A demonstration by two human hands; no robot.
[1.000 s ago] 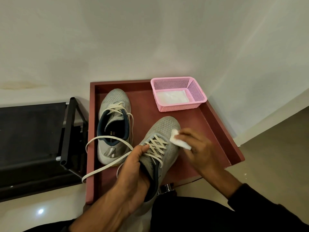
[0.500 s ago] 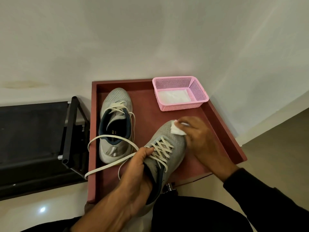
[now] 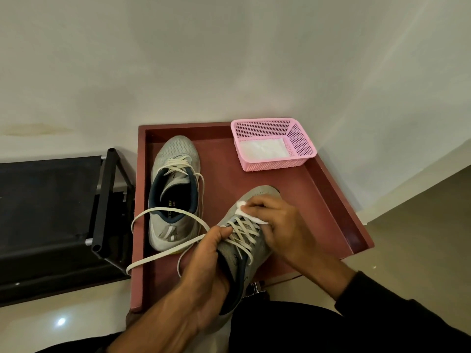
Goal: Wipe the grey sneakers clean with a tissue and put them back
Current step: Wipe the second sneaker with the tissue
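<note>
The grey sneaker (image 3: 244,240) being cleaned is held tilted above the near part of the red tray (image 3: 331,200) by the left hand (image 3: 206,271), whose fingers are curled around its collar, while a white tissue (image 3: 244,212) is pinched and pressed on its upper, near the laces, by the right hand (image 3: 280,225). The second sneaker (image 3: 175,192) lies flat in the tray on the left, its laces loose, and more tissues are seen in the pink basket (image 3: 300,143). The task is judged as about half open: whether the second sneaker is already wiped cannot be told, and both must be put back.
</note>
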